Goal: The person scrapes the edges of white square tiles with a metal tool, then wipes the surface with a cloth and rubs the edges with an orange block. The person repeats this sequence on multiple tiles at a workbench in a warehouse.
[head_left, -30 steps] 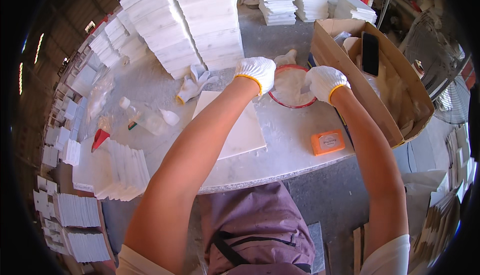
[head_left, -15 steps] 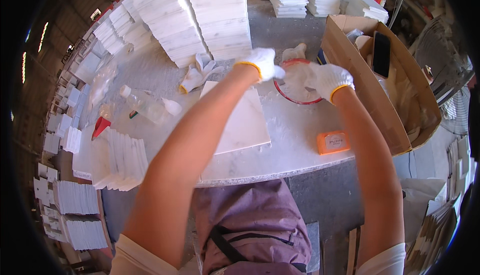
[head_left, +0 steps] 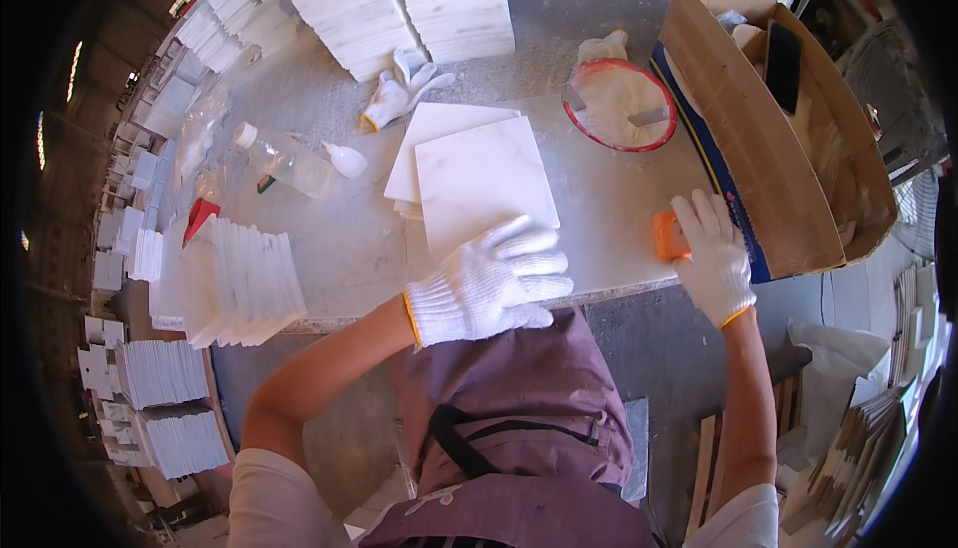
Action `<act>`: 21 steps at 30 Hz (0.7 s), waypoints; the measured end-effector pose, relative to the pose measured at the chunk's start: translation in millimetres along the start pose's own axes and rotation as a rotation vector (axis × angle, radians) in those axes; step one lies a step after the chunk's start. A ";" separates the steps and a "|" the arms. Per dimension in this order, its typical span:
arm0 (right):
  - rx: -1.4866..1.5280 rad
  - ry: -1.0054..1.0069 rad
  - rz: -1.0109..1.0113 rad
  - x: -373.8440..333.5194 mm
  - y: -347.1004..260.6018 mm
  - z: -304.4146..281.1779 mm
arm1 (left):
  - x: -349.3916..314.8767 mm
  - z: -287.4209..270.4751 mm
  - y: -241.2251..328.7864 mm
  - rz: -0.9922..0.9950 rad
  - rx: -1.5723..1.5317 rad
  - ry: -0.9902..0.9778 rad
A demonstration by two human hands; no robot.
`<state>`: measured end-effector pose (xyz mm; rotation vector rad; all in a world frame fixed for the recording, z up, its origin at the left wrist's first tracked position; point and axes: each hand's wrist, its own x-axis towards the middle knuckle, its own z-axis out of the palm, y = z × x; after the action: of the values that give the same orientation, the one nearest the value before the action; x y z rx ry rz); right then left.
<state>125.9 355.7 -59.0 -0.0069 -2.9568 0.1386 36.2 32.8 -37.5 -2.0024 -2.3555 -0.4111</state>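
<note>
My left hand (head_left: pixel 494 283), in a white knitted glove with a yellow cuff, lies with fingers apart over the near edge of a square white marble-look tile (head_left: pixel 484 174). That tile rests askew on other white tiles (head_left: pixel 404 174). At the front right of the table, my right hand (head_left: pixel 717 257), gloved alike, closes its thumb and fingers round the right side of a small orange block (head_left: pixel 668 236). Beyond it sits a red-rimmed round dish (head_left: pixel 624 149) of whitish material, with two flat grey pieces at its rim.
Tall tile stacks (head_left: pixel 454 9) stand at the back. A spare glove (head_left: pixel 399 91), a clear bottle (head_left: pixel 289 164) and a white squeeze bottle (head_left: pixel 345 160) lie left. Upright tiles (head_left: pixel 244 283) line the front left. An open cardboard box (head_left: pixel 743 129) holding a phone (head_left: pixel 782 67) stands right.
Both hands have come back from the dish toward the table's front edge. The left is now over the tile; the right has taken hold of the orange block. The top tile now sits askew.
</note>
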 end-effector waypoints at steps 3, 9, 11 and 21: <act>0.013 -0.057 -0.013 7.3 7.0 -6.2 | 8.2 -12.5 -12.5 -0.284 0.062 0.195; 0.121 -0.178 0.204 8.6 -5.6 -25.6 | -0.7 2.2 -36.7 -0.419 0.337 0.094; 0.661 -0.129 0.267 2.6 -11.9 -10.7 | -8.7 3.8 -44.0 -0.318 0.316 0.039; 1.522 -0.152 0.500 23.8 -107.4 17.5 | 8.5 -12.0 -80.7 -0.409 0.049 0.241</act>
<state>99.8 247.4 -61.9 -0.5051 -2.1035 2.3158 -45.7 27.1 -39.2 -1.3518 -2.5737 -0.5610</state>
